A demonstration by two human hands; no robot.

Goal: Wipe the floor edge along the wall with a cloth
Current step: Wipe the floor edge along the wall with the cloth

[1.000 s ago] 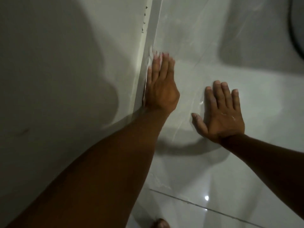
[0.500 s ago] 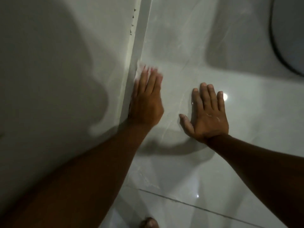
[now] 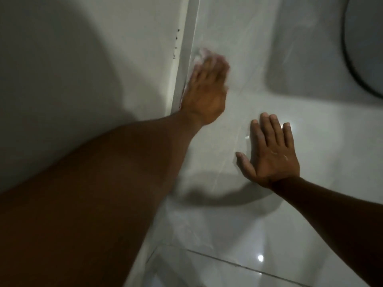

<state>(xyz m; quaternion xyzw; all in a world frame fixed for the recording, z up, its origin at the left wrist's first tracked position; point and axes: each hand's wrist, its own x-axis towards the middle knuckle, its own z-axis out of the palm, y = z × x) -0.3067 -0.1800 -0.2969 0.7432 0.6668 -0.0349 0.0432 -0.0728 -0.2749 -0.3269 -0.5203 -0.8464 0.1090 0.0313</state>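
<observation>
My left hand (image 3: 205, 90) lies flat and blurred on the glossy white floor, pressed against the white skirting strip (image 3: 186, 48) at the foot of the wall. A white cloth (image 3: 200, 55) peeks out beyond its fingertips and is mostly hidden under the palm. Set apart to the right, my right hand (image 3: 271, 152) rests flat on the floor tile (image 3: 310, 141) with fingers spread and holds nothing.
The pale wall (image 3: 83, 59) fills the left side, with small dark specks along its join with the skirting. A dark round object (image 3: 364, 48) sits at the top right corner. A grout line (image 3: 248, 268) crosses the floor near the bottom.
My left hand slid with the cloth back toward me along the skirting, then forward again, and is now blurred. The right hand stays planted on the tile.
</observation>
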